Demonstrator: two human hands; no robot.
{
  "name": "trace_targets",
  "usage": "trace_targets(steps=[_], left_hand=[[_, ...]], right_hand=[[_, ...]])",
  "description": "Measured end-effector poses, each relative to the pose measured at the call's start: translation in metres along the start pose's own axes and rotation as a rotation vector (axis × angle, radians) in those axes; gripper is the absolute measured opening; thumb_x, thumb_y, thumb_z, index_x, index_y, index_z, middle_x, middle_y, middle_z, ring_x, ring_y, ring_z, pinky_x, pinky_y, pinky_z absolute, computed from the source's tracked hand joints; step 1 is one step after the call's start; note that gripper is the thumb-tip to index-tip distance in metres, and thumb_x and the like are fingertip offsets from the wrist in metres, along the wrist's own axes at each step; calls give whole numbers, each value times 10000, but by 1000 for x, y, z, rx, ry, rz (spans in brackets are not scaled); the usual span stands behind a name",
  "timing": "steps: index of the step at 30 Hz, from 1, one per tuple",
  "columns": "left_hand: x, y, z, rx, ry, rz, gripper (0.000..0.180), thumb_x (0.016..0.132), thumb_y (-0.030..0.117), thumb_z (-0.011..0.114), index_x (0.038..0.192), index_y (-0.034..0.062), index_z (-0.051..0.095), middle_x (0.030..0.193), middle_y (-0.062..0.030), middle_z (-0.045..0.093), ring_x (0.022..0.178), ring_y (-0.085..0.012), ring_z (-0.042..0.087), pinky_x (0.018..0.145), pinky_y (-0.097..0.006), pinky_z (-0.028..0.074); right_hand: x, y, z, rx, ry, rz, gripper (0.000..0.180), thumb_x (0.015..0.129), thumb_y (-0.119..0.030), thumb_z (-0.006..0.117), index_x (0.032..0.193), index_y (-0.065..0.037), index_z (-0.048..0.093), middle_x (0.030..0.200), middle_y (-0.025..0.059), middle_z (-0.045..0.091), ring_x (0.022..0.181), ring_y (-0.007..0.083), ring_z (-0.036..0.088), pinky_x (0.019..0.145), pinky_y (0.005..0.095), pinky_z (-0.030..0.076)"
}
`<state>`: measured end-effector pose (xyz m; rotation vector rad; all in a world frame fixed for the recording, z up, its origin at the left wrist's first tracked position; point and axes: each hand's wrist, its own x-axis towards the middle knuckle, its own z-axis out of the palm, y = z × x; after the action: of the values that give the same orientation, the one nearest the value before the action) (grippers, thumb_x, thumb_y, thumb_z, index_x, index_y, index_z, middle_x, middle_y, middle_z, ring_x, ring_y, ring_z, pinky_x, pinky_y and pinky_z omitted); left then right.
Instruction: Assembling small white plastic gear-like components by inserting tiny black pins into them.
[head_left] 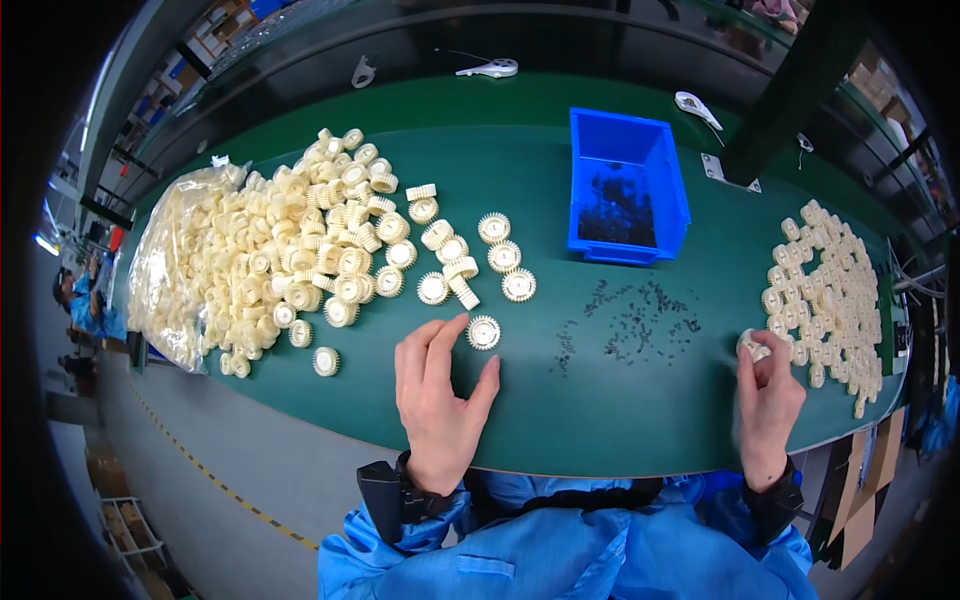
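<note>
My left hand (pixel 437 405) is over the green worktable with thumb and fingers apart. A single cream toothed wheel (pixel 484 333) lies flat just beyond the gap between its index finger and thumb; I cannot tell whether a fingertip touches it. My right hand (pixel 768 400) pinches another cream toothed wheel (pixel 754 346) at the near left edge of a spread of similar wheels (pixel 825 290). Between the hands, many tiny black pieces (pixel 640 325) are scattered on the tabletop. Several loose wheels (pixel 503 256) sit beyond my left hand, some flat, some on edge.
A big heap of cream wheels (pixel 320 230) spills from a clear plastic bag (pixel 180 270) at the left. Beyond the black pieces stands a blue bin (pixel 680 215) with more black pieces inside. A dark green post (pixel 790 90) is bolted at the table's far right.
</note>
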<state>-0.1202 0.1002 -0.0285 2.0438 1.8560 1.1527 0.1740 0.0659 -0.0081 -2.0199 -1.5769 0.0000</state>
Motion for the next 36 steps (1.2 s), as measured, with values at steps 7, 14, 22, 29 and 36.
trace_targets(steps=[7,14,22,29,36], left_hand=[[6,-2,9,85,-44,53,415,701,25,733,1094,36,603,1026,-104,593,923,-263,557,787,-338,464],[1,5,3,-215,-94,-92,442,710,-29,689,1138,35,602,975,-75,556,824,-177,545,734,-281,458],[-20,11,7,-881,-235,-330,383,785,-67,652,1156,-1,583,1045,-62,537,952,-142,562,839,-269,467],[-30,19,4,-1194,-316,-531,368,874,-34,585,1229,-54,492,1086,-111,591,1030,-178,604,908,-274,468],[-33,29,13,-1373,-507,-517,377,886,-26,575,1247,-61,472,1127,-142,598,1064,-180,585,926,-284,465]], right_hand=[[-11,-60,46,244,-261,-637,143,770,-73,691,893,-67,620,546,42,517,496,198,561,480,331,456],[-5,-78,56,227,-359,-780,189,731,-55,664,918,-59,640,572,35,520,511,196,556,504,328,464],[-4,-110,52,-169,-314,-993,104,645,-96,604,682,-62,513,535,-1,521,520,119,571,481,256,432],[-5,-92,58,38,-355,-857,124,706,-67,598,763,-30,494,533,38,540,503,178,598,466,300,468],[-12,-74,35,650,-586,-308,126,881,-71,596,990,-62,533,653,47,627,536,158,641,460,290,482]])
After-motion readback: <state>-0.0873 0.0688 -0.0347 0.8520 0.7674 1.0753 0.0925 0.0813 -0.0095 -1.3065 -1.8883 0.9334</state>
